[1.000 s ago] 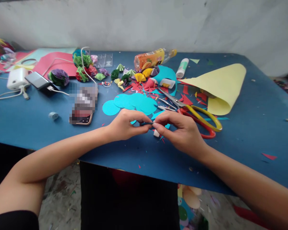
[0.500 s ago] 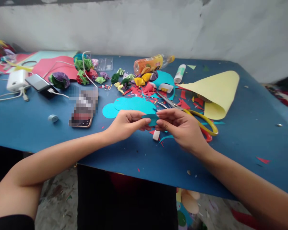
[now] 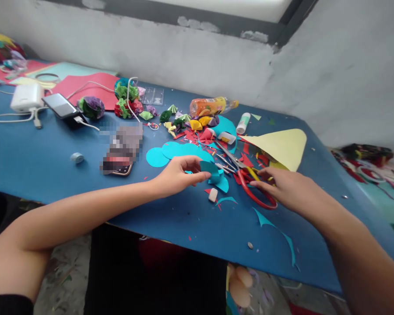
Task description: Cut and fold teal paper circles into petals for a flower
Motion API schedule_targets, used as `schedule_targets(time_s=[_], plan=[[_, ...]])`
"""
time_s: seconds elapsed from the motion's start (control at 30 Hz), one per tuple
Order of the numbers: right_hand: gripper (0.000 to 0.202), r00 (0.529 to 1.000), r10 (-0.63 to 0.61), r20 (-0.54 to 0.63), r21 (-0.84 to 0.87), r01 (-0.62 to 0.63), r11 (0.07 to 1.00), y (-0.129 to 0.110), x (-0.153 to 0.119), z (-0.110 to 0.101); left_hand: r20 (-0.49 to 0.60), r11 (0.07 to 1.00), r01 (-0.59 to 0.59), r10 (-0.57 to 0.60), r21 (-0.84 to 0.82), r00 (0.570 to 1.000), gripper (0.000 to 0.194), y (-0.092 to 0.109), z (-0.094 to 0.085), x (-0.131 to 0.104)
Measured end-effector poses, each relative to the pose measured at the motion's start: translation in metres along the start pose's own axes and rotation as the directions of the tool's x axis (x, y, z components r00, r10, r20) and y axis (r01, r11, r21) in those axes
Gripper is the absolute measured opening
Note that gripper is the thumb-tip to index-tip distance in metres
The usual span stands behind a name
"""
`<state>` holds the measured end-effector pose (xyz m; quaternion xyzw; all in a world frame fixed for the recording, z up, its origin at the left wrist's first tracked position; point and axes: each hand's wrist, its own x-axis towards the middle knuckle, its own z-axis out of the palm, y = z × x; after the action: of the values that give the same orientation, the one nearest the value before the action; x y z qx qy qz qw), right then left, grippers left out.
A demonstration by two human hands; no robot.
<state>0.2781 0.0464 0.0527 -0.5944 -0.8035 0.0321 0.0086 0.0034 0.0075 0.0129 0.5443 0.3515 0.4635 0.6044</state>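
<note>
In my left hand (image 3: 187, 170) a small folded piece of turquoise paper (image 3: 209, 168) is pinched between thumb and fingers, held up above the table. My right hand (image 3: 279, 186) is at the handles of the scissors (image 3: 238, 162), its thumb and fingers closed around the yellow handle loop. The red loop lies nearer to me, and the blades point away to the left. Below the left hand's paper are more turquoise pieces. Several turquoise paper circles (image 3: 156, 157) overlap on the table just beyond my left hand.
Red scraps surround a white eraser (image 3: 212, 195) and a glue stick (image 3: 243, 123). An orange drink bottle (image 3: 208, 107) lies at the back. Rolled yellow paper (image 3: 282, 146) is at right. A phone (image 3: 123, 151), a power bank (image 3: 62, 106) and cables lie left, near crumpled-paper flowers (image 3: 91, 107).
My right hand has left the turquoise paper and moved right to the scissors, whose red loop has swung into view. My left hand keeps the paper. The camera view has tilted.
</note>
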Motion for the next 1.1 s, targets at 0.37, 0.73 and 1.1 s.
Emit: schedule_targets(time_s=[0.37, 0.73, 1.1], plan=[[0.041, 0.987, 0.136, -0.084, 0.144, -0.123, 0.982, -0.004, -0.014, 0.020, -0.017, 0.990, -0.019, 0.017, -0.137, 1.000, 0.029, 0.004, -0.001, 0.002], [0.078, 0.994, -0.057, -0.098, 0.788, 0.112, 0.605, -0.062, -0.024, 0.011, -0.111, 0.976, -0.205, 0.196, -0.072, 0.974, 0.020, 0.022, 0.000, -0.004], [0.088, 0.931, -0.363, 0.023, 0.798, 0.202, 0.568, -0.070, -0.035, 0.014, -0.146, 0.929, -0.366, 0.371, 0.063, 0.917, 0.031, 0.030, -0.005, -0.006]])
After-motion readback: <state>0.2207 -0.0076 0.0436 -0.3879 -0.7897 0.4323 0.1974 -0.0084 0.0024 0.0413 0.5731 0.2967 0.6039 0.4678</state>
